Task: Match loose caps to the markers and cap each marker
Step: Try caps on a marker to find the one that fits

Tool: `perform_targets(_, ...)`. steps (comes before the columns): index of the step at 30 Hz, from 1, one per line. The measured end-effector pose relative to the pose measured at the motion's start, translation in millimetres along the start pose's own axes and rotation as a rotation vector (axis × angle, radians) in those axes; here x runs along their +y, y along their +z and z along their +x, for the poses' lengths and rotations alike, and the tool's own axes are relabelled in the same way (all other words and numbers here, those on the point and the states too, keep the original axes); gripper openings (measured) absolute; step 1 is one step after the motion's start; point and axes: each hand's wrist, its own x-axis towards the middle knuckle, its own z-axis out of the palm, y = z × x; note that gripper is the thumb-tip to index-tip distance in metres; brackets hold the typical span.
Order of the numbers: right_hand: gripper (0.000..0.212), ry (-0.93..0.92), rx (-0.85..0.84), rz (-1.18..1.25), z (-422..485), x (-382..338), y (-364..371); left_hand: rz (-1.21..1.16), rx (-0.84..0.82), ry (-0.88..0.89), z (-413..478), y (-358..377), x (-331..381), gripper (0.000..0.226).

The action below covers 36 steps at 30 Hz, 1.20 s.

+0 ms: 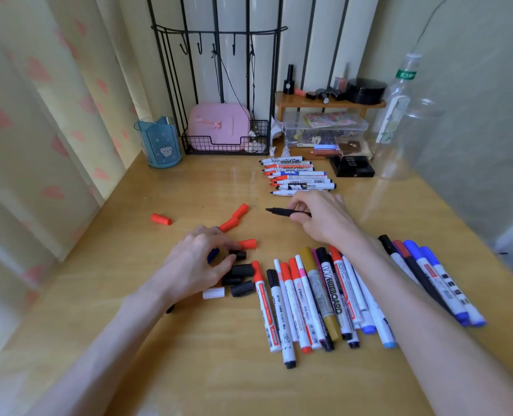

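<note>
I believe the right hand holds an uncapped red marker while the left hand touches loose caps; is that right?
No: the head view shows the right hand holding an uncapped black marker, not red; the left hand touches loose caps.

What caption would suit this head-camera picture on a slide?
Right hand holds an uncapped black marker while the left hand reaches among loose caps on a wooden desk.

Right hand holding black marker, left hand over black caps
</note>
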Motion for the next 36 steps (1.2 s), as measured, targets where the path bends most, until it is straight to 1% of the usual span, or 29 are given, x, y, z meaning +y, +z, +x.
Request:
perform_targets(6,0.018,-0.143,0.004,0.057,-41,-14,-6,0.07,-0.015,-0.052,8,3,6,0.019)
perform_targets(9,0.012,-0.187,0.039,0.078,-59,-17,-7,0.051,-0.002,-0.078,12,5,10,0.015)
perform_targets(11,0.011,-0.208,0.052,0.113,-71,-16,-8,-0.002,0.044,-0.051,8,6,11,0.014)
perform_targets(14,0.012,-0.228,0.059,0.183,-88,-14,-9,-0.157,0.099,-0.037,-4,1,14,0.011)
perform_targets(18,0.014,-0.26,0.155,0.169,-104,-15,-9,-0.31,0.111,-0.02,-22,-7,23,0.007)
perform_targets(24,0.018,-0.314,0.184,0.154,-113,-23,-6,-0.42,0.176,-0.02,-32,-7,31,0.017)
perform_targets(30,0.011,-0.372,0.178,0.109,-117,-29,-3,-0.434,0.146,0.028,-33,1,35,0.016)
perform_targets(36,0.008,-0.411,0.175,0.173,-123,-35,-2,-0.401,0.22,0.03,-38,1,40,0.016)
